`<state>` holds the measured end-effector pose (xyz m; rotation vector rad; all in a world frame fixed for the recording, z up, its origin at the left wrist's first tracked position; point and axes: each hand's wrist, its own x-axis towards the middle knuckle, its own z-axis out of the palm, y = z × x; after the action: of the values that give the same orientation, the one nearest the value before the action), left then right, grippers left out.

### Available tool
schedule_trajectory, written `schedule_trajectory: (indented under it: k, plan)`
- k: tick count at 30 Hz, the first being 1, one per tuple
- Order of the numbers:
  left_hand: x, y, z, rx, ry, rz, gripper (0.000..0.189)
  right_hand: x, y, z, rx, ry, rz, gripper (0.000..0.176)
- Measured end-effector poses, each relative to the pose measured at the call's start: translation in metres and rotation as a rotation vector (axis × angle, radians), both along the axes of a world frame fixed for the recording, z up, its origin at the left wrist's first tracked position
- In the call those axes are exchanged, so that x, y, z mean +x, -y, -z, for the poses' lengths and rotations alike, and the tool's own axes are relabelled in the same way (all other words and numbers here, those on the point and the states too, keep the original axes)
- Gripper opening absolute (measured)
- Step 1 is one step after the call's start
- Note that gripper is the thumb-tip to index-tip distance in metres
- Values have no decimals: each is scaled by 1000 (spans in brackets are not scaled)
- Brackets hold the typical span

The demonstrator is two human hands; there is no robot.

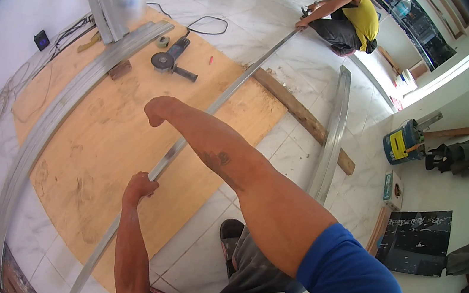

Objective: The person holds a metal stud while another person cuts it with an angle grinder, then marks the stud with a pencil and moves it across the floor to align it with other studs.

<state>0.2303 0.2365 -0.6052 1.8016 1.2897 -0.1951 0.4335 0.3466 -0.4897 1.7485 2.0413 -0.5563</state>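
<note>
A long, thin metal channel (232,89) runs diagonally from the bottom edge up to a co-worker. My left hand (140,187) is wrapped round its near part. Above the plywood sheet (97,145), my right hand (163,110) is off the channel, to its left. The right fingers curl downward and look closed; what they hold, if anything, is hidden. Beyond that hand, an angle grinder (165,61) with a side handle lies on the plywood, beside a small roll of tape (163,42) and a red marker-like stick (211,59).
A crouching co-worker (357,20) in a yellow top grips the channel's far end. More metal channels (67,102) lie at left, another (332,130) at right across a wooden plank (304,117). A bucket (401,143) and black marbled panel (415,239) stand right. Cords (210,18) trail behind.
</note>
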Motion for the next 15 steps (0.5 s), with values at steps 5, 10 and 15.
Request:
schedule_trajectory:
  k: [5,10,15]
  plan:
    - [1,1,-7,6,-11,15,27,1,0,1,-8,6,4,23]
    - [1,0,-7,-1,-30,25,26,0,-2,1,-20,15,9,23]
    - [1,0,-4,-12,-14,8,26,1,-2,3,-35,25,16,23]
